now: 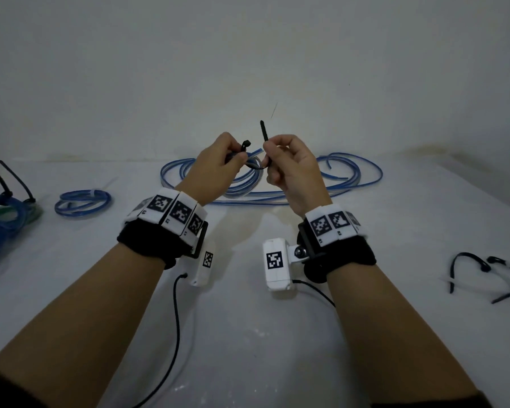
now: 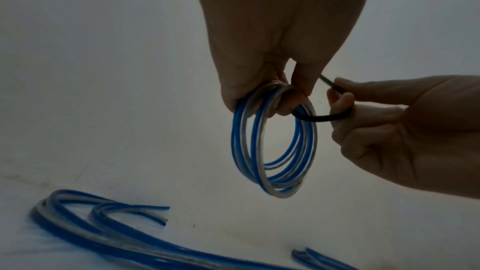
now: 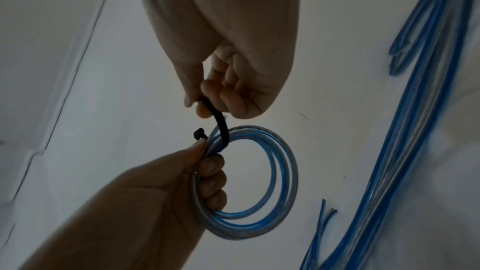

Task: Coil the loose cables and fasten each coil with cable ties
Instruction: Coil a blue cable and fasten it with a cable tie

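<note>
A small coil of blue-and-clear cable [image 2: 272, 141] hangs from my left hand [image 1: 236, 157], raised above the white table. Its fingers and thumb are curled round the top of the coil [image 3: 259, 182]. A black cable tie [image 3: 222, 122] passes through the coil and bends over its strands. Its square head [image 3: 199, 133] sticks up beside my left thumb. My right hand [image 1: 267, 148] pinches the tie's tail between thumb and forefinger, and the tail's tip [image 1: 263, 129] points upward. In the left wrist view the tie [image 2: 319, 118] loops from the coil to the right hand [image 2: 340, 98].
Loose blue cables [image 1: 351, 178] sprawl on the table [image 1: 248, 334] behind my hands. A small blue coil [image 1: 83, 200] lies at the left. A bundle with black ties [image 1: 3, 213] is further left. Spare black ties [image 1: 486, 272] lie at the right. A wall rises behind the table.
</note>
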